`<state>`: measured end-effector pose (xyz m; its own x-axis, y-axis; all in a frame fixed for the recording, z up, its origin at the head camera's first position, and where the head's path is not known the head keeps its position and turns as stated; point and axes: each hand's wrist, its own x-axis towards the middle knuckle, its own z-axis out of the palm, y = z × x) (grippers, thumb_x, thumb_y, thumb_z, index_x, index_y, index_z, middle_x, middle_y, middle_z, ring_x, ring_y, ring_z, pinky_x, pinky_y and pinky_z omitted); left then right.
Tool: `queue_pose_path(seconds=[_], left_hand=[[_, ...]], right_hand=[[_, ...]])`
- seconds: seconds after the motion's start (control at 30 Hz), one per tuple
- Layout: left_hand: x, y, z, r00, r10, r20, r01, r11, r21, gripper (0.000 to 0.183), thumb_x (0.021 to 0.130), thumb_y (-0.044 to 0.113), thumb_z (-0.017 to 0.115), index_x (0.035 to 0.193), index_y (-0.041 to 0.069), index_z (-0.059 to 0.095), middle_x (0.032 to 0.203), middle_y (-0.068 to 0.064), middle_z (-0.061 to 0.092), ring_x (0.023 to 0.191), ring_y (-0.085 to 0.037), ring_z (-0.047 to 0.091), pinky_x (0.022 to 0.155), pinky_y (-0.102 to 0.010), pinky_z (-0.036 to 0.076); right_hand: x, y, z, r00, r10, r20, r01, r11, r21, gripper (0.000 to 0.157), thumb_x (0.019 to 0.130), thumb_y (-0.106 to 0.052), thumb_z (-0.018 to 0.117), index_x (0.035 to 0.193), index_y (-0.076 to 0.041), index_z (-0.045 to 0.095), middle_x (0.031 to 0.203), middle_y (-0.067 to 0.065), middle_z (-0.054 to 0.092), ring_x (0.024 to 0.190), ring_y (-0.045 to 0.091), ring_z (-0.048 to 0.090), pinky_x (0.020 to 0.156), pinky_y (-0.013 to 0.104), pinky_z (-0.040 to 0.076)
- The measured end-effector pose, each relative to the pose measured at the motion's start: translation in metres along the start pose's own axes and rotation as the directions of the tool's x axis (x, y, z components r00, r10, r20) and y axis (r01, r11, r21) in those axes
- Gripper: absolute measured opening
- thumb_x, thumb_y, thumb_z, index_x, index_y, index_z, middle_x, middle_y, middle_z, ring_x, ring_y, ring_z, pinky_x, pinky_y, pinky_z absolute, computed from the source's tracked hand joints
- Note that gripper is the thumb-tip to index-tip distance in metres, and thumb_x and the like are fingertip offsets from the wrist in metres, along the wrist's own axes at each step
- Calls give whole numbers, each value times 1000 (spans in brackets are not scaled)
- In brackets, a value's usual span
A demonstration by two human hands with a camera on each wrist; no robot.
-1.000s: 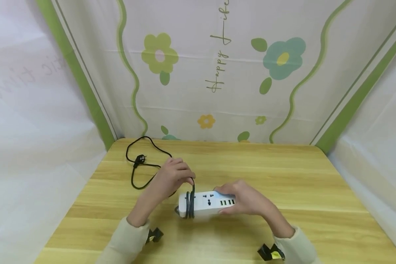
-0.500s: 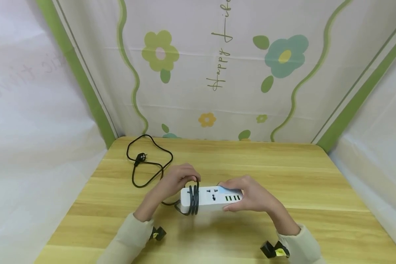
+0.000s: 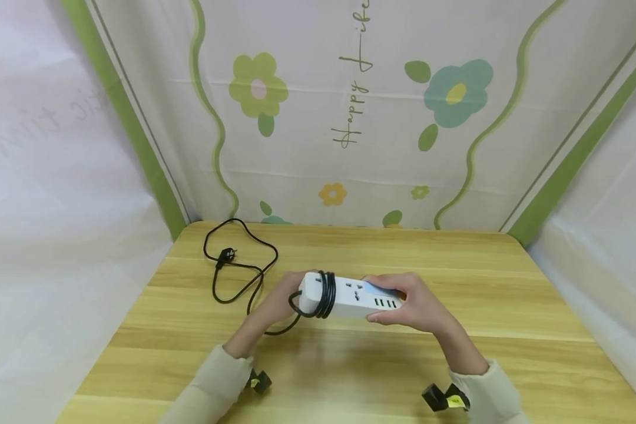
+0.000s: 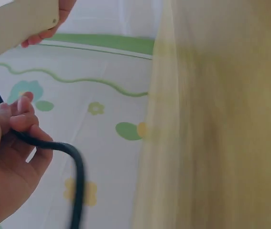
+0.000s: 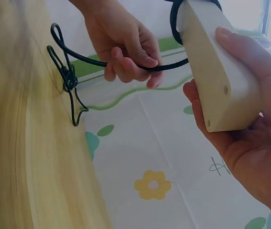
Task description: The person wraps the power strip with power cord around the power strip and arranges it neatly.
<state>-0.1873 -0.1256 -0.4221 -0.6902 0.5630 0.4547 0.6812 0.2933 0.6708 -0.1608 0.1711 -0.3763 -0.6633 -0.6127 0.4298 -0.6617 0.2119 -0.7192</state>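
A white power strip (image 3: pixel 344 296) is held up above the table, tilted, its left end wrapped in several turns of black cord (image 3: pixel 325 294). My right hand (image 3: pixel 416 303) grips its right end by the edges, thumb on one side and fingers on the other, near the USB ports. Behind the strip's left end, my left hand (image 3: pixel 281 300) is partly hidden in the head view. In the left wrist view that hand pinches the power cord (image 4: pixel 39 142) between thumb and curled fingers; the right wrist view shows the cord (image 5: pixel 171 65) running from there to the strip.
The loose cord lies in loops on the wooden table (image 3: pixel 456 265) at the back left, ending in a black plug (image 3: pixel 226 255). A patterned curtain (image 3: pixel 307 118) stands behind the table. White sheets (image 3: pixel 58 235) hang at both sides.
The power strip has risen and shifted right with my right hand. My left hand has passed from above the strip's near side to behind it, with the cord wound closer around the strip.
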Motion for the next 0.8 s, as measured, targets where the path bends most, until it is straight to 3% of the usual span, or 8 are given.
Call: queue_pose_path(seconds=[0.07, 0.17, 0.27, 0.33, 0.4, 0.5, 0.6, 0.8], left_hand=[[0, 1, 3, 999, -54, 2, 54, 996, -65, 11, 100, 4, 56, 96, 5, 66, 84, -6, 68, 76, -9, 59, 72, -26, 52], [0, 4, 5, 993, -109, 43, 115, 978, -174, 23, 104, 2, 45, 86, 4, 58, 72, -5, 56, 64, -5, 46, 61, -22, 43], [2, 7, 8, 990, -111, 86, 129, 962, -239, 28, 107, 2, 36, 95, 2, 60, 67, -5, 48, 58, -4, 39, 56, -20, 37], [3, 10, 8, 989, -99, 110, 124, 960, -251, 30, 109, 6, 31, 102, 0, 60, 66, -5, 45, 57, -4, 37, 54, -20, 34], [4, 14, 9, 986, -98, 137, 129, 963, -235, 31, 110, 11, 30, 111, 1, 60, 65, -2, 45, 56, -3, 37, 54, -19, 34], [4, 21, 10, 975, -130, 178, 165, 967, -195, 32, 111, 16, 29, 110, 1, 58, 63, 3, 46, 54, -2, 38, 51, -19, 34], [3, 27, 12, 966, -169, 194, 188, 978, -87, 31, 111, 18, 31, 108, 4, 59, 61, 7, 47, 52, -1, 38, 52, -18, 36], [1, 36, 14, 962, -196, 189, 163, 971, 177, 31, 110, 23, 37, 102, 9, 63, 61, 9, 47, 51, 1, 37, 57, -18, 42]], right_hand=[[0, 0, -2, 1000, -4, -19, 4, 1000, 23, 57, 74, -1, 85, 127, 1, 66, 113, 15, 73, 83, 7, 64, 65, 27, 56], [-2, -2, -7, 997, 29, -74, -24, 997, 67, 58, 74, 4, 82, 129, 5, 63, 115, 2, 73, 84, 9, 64, 65, 27, 56], [-3, -4, -12, 985, 93, -147, -80, 993, 91, 57, 76, 6, 80, 130, 8, 61, 115, -7, 70, 86, 11, 64, 66, 27, 56], [-3, -5, -15, 972, 145, -185, -130, 987, 92, 56, 78, 4, 79, 131, 7, 60, 117, -1, 70, 87, 13, 63, 68, 27, 56], [-3, -5, -18, 957, 195, -215, -183, 980, 72, 56, 80, 0, 79, 132, 5, 60, 120, 9, 69, 89, 16, 63, 69, 27, 56], [-3, -4, -21, 928, 268, -259, -269, 963, 34, 57, 82, -7, 81, 135, 1, 60, 125, 19, 66, 92, 21, 62, 70, 27, 56], [-3, -3, -22, 898, 322, -299, -334, 942, 10, 60, 83, -15, 82, 137, -2, 59, 128, 20, 65, 94, 25, 61, 70, 27, 56], [-3, 2, -26, 874, 317, -369, -359, 932, -50, 63, 83, -19, 83, 136, 1, 58, 127, 23, 65, 90, 28, 63, 65, 26, 56]])
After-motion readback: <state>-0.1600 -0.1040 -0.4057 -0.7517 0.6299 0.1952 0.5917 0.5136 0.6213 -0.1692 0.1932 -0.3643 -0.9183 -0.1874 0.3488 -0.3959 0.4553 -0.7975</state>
